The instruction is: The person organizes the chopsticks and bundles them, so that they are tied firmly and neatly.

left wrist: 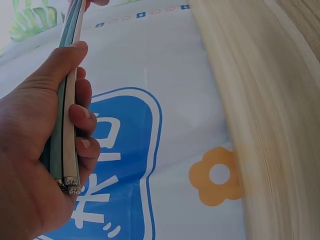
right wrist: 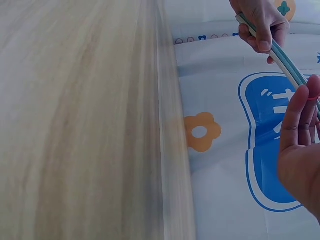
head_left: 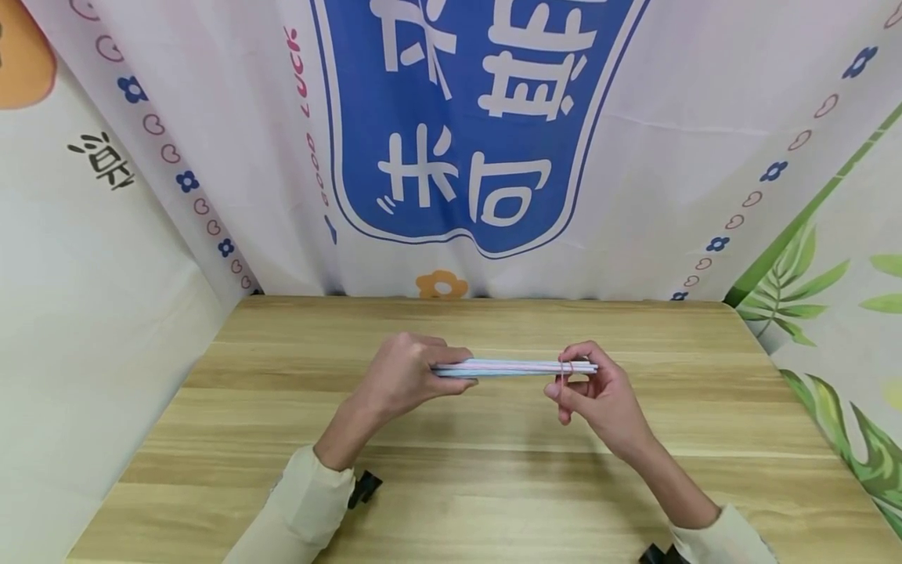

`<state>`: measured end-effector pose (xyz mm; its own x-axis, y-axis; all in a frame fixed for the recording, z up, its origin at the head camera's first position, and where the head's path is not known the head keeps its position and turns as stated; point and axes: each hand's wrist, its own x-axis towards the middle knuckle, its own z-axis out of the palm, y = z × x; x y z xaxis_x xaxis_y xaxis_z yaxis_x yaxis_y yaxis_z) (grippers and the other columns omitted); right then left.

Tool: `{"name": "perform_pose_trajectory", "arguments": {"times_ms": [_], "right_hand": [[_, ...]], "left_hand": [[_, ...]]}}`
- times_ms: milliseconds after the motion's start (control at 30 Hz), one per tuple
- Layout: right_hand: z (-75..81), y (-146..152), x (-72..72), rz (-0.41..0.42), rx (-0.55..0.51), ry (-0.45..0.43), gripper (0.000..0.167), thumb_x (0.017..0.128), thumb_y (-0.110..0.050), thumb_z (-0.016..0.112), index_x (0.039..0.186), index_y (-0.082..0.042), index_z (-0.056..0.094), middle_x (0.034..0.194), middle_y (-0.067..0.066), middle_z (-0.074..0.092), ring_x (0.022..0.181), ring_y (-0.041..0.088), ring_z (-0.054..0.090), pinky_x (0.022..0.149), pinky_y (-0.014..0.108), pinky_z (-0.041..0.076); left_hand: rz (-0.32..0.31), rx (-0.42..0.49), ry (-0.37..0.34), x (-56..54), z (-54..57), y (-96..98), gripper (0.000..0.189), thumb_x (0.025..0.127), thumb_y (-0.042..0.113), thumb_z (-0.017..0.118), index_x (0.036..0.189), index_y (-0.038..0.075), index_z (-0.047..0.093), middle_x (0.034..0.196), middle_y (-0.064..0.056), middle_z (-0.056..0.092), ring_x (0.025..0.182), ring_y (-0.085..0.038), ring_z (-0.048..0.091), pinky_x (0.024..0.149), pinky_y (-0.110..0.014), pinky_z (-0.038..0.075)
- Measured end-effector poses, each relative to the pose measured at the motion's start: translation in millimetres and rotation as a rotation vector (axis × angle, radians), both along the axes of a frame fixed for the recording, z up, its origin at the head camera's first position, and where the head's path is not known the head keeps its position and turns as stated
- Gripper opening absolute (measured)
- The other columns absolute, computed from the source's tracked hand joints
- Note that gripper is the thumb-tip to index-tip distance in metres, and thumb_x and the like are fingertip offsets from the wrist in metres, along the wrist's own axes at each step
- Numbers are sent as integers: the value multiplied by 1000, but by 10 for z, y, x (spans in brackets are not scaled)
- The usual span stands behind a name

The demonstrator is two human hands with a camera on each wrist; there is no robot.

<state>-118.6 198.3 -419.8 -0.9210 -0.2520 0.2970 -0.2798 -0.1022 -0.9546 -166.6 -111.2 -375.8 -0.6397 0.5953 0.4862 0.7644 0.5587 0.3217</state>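
A bundle of slim pastel chopsticks (head_left: 510, 367), in blue, pink and white tones, is held level above the table. My left hand (head_left: 398, 380) grips its left part, the thumb along one side and the fingers curled round the other. Square, patterned stick ends (left wrist: 71, 182) show below that hand's fingers in the left wrist view. At the bundle's right end, a thin red rubber band (head_left: 562, 376) loops round the sticks. With thumb and fingers, my right hand (head_left: 613, 407) holds this band, stretched down from the bundle toward the thumb.
Under both hands lies a wood-grain table (head_left: 493, 486). A white printed curtain (head_left: 634, 196) with a blue sign hangs along its far edge. Black wrist mounts (head_left: 364, 489) sit at the cream sleeves (head_left: 303, 501).
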Motion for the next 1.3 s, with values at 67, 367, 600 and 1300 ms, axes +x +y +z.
{"name": "perform_pose_trajectory", "arguments": {"times_ms": [67, 367, 600, 1300], "right_hand": [[3, 0, -2, 4, 1, -4, 32, 98, 8, 71, 121, -9, 57, 91, -6, 66, 60, 9, 64, 58, 29, 58], [51, 61, 17, -20, 18, -30, 33, 97, 8, 71, 123, -7, 55, 92, -4, 64, 60, 9, 65, 57, 30, 58], [67, 78, -34, -40, 20, -74, 40, 98, 7, 71, 129, -12, 53, 92, -5, 64, 63, 8, 68, 59, 26, 57], [-85, -79, 15, 57, 176, -99, 27, 102, 0, 69, 119, 3, 47, 100, -5, 66, 88, 15, 80, 66, 29, 59]], "left_hand": [[4, -2, 3, -5, 4, 3, 26, 83, 27, 95, 105, 16, 87, 82, 3, 81, 58, 1, 54, 51, -12, 40], [-13, -2, 36, -42, 58, 69, 24, 84, 28, 94, 104, 17, 87, 81, 4, 80, 59, 0, 55, 52, -12, 38], [36, 68, 19, -26, 79, 44, 25, 82, 25, 96, 103, 14, 87, 85, 0, 82, 60, -2, 60, 53, -13, 42], [219, 109, -49, -7, 20, -6, 31, 83, 33, 94, 106, 14, 87, 93, -3, 85, 63, -5, 68, 55, -19, 48]]}}
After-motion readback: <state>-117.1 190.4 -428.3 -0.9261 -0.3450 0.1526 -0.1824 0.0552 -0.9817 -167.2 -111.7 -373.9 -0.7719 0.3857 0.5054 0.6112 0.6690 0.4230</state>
